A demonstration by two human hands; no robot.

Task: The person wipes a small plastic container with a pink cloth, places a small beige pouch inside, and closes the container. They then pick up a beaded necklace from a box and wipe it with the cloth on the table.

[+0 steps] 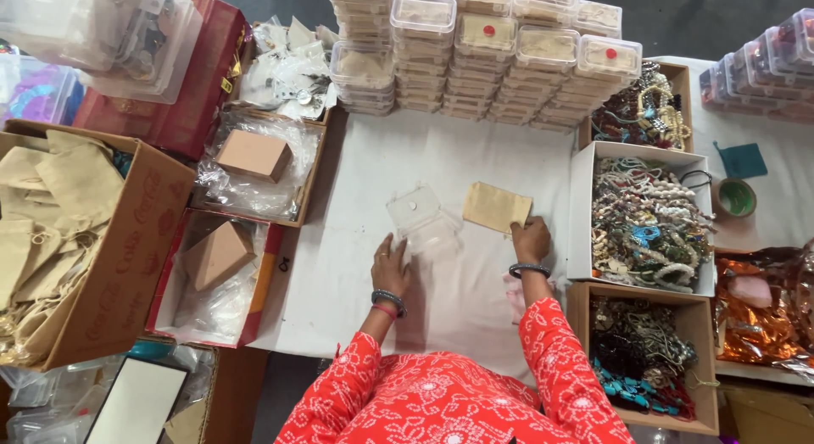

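White cloth, boxes at its edges; left hand flat by clear case, right hand seemingly pinching tan pouch.

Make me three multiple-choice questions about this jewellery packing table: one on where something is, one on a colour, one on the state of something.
1. Where does the tan pouch lie?
A. on the white tablecloth at the right hand
B. inside the cardboard box on the left
C. on top of the stacked cases

2. What colour are the sleeves?
A. blue
B. red-orange with white pattern
C. plain black

3. How is the clear plastic case by the left hand?
A. wrapped in foil
B. stacked with others
C. lying open on the cloth

Answers: 1 A, the pouch sits on the cloth with the right hand's fingers at its edge. 2 B, both arms show red-orange fabric with white print. 3 C, its lid and base are spread apart on the cloth, just ahead of the left hand.
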